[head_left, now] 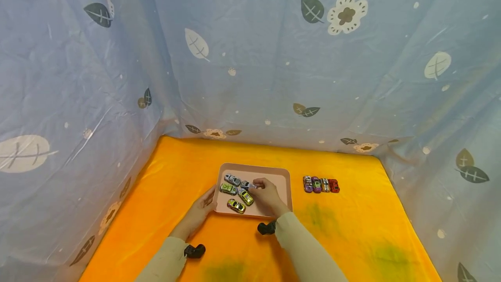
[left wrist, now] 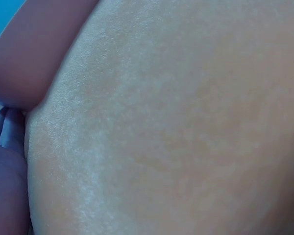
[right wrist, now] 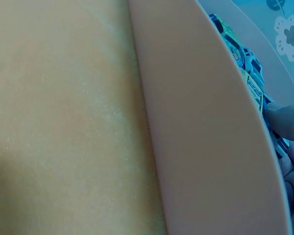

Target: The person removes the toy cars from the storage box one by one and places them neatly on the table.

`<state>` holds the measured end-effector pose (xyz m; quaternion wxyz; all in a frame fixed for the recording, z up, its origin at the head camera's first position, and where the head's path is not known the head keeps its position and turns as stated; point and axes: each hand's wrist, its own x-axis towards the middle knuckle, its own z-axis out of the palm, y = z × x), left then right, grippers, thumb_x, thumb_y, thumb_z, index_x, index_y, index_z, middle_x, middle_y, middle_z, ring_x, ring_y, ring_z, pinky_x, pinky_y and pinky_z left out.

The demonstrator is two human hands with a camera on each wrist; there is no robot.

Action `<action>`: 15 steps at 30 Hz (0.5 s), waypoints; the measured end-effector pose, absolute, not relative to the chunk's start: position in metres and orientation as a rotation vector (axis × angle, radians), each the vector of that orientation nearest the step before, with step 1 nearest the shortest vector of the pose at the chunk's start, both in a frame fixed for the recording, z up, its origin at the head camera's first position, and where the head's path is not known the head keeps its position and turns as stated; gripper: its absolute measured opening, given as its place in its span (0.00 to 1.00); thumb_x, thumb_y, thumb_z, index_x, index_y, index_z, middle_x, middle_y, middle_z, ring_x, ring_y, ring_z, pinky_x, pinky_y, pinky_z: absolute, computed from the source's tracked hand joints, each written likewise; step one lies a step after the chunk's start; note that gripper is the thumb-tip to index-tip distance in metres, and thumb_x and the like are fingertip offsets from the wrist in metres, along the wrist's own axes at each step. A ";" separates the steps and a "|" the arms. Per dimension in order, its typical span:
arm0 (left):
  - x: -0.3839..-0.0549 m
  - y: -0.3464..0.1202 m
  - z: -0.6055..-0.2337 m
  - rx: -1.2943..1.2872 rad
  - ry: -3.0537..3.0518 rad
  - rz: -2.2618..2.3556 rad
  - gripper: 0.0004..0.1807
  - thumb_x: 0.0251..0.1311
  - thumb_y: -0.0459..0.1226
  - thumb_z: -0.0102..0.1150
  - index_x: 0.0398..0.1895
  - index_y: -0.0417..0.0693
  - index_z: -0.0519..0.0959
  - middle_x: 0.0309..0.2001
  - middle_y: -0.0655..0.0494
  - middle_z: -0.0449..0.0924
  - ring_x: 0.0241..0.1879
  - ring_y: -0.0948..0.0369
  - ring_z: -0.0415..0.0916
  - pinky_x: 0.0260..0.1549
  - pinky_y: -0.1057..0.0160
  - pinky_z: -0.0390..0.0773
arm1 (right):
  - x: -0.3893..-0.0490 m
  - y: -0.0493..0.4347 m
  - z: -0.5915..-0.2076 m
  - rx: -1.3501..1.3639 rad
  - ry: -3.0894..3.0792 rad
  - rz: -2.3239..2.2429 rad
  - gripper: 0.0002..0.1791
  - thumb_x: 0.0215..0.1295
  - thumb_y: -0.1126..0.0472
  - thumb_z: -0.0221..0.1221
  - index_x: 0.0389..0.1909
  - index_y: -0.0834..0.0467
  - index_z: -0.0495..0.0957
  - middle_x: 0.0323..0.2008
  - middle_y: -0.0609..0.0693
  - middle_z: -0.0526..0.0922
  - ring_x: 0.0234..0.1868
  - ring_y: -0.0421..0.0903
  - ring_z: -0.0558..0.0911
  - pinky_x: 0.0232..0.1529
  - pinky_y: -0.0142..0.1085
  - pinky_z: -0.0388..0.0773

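On velvety cloth (head_left: 344,238), rounded rect. tray (head_left: 281,184), L hand (head_left: 198,213) gripping it, R hand (head_left: 269,195) pinching silvery car (head_left: 246,184)

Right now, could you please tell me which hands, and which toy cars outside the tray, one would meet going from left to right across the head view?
Left hand, right hand, white-and-purple car, purple-and-green car, white-and-orange car, red car.

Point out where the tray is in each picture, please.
Head: tray below centre, with cars inside.
Left wrist: its wall, upper left.
Right wrist: its wall, from top centre to bottom right.
Shared landmark: the cloth beneath, orange in head, paler in both wrist views.
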<state>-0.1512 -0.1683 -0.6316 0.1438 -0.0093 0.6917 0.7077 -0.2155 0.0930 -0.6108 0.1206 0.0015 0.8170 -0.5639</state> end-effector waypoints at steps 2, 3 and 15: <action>-0.151 -0.168 -0.633 -0.028 1.985 2.043 0.33 0.71 0.33 0.50 0.76 0.61 0.56 0.74 0.51 0.54 0.71 0.50 0.54 0.65 0.49 0.60 | -0.215 0.093 -0.612 0.012 2.392 -1.642 0.21 0.61 0.56 0.66 0.53 0.60 0.77 0.47 0.53 0.79 0.45 0.49 0.76 0.48 0.43 0.75; -0.151 -0.169 -0.633 -0.017 1.990 2.041 0.33 0.71 0.32 0.50 0.76 0.60 0.55 0.74 0.50 0.54 0.71 0.49 0.54 0.65 0.49 0.60 | -0.216 0.094 -0.612 0.012 2.396 -1.637 0.21 0.60 0.56 0.67 0.52 0.60 0.77 0.47 0.52 0.79 0.44 0.48 0.76 0.47 0.43 0.75; -0.150 -0.168 -0.629 -0.020 1.990 2.047 0.33 0.71 0.32 0.50 0.76 0.61 0.56 0.74 0.55 0.54 0.71 0.51 0.53 0.66 0.50 0.59 | -0.217 0.093 -0.615 0.000 2.442 -1.612 0.19 0.59 0.57 0.67 0.50 0.58 0.78 0.42 0.51 0.79 0.41 0.47 0.76 0.45 0.41 0.76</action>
